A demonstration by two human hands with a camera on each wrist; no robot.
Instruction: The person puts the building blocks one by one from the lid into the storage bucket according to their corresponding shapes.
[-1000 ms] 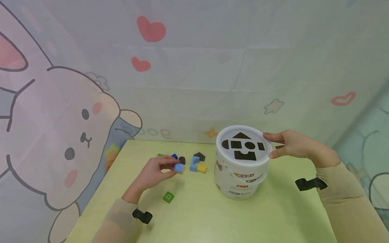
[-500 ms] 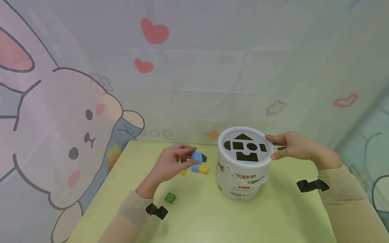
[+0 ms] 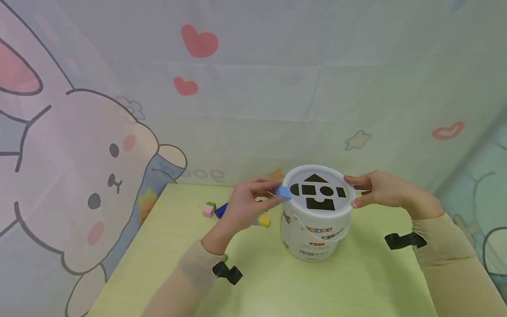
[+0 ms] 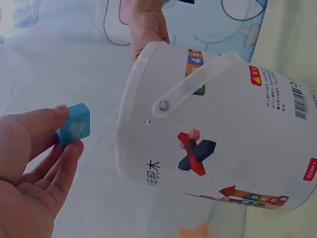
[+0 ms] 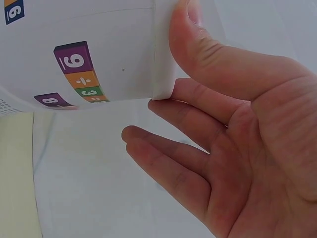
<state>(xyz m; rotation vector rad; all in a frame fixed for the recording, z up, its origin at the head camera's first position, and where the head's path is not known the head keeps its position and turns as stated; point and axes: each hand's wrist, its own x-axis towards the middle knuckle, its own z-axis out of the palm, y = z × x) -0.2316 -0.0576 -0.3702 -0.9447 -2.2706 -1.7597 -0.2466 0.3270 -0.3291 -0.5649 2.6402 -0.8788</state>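
Observation:
My left hand [image 3: 247,202] pinches a small blue block [image 3: 283,193] between thumb and fingertips, beside the left rim of a white bucket [image 3: 309,237]. In the left wrist view the blue block [image 4: 77,124] bears a white character and is apart from the bucket. The bucket's lid [image 3: 293,204] has several dark shaped holes, among them a triangle, a circle and an arch. At the lid's right edge my right hand [image 3: 386,193] grips the rim with thumb and fingers. In the right wrist view its other fingers [image 5: 168,171] extend away from the bucket.
Behind my left hand lie a pink block [image 3: 208,211], a dark blue block [image 3: 221,210] and a yellow block [image 3: 264,220], others partly hidden. A green block [image 3: 225,257] shows behind my left wrist. A printed cloth [image 3: 253,132] hangs behind the table [image 3: 269,286].
My left hand has carried the blue block right from among the loose blocks to the bucket's lid edge. My right hand has stayed at the rim.

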